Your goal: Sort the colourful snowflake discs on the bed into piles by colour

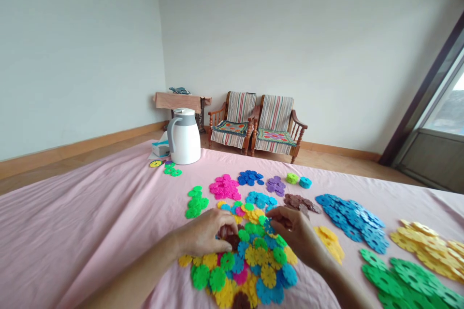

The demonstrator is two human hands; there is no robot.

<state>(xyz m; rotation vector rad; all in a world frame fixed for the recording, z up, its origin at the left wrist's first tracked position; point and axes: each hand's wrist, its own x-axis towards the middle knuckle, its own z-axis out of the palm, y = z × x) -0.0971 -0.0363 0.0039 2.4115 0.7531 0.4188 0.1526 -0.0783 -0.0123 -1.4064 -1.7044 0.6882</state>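
A mixed pile of notched plastic snowflake discs (268, 275), in green, yellow, blue, pink and brown, lies on the pink cloth in front of me. My left hand (205, 232) is at the pile's left side, its fingers curled and the thumb low, closed around a brown disc (233, 241). Over the right side, my right hand (295, 229) pinches a blue disc (268, 226) between thumb and fingertips. Part of each held disc is hidden by the fingers.
Sorted heaps surround the pile: green discs (195, 203), pink discs (224, 187), purple discs (276, 185), brown discs (301, 203), and larger blue discs (351, 217). Larger green discs (406, 282) lie at right. A white jug (186, 140) stands at the far left.
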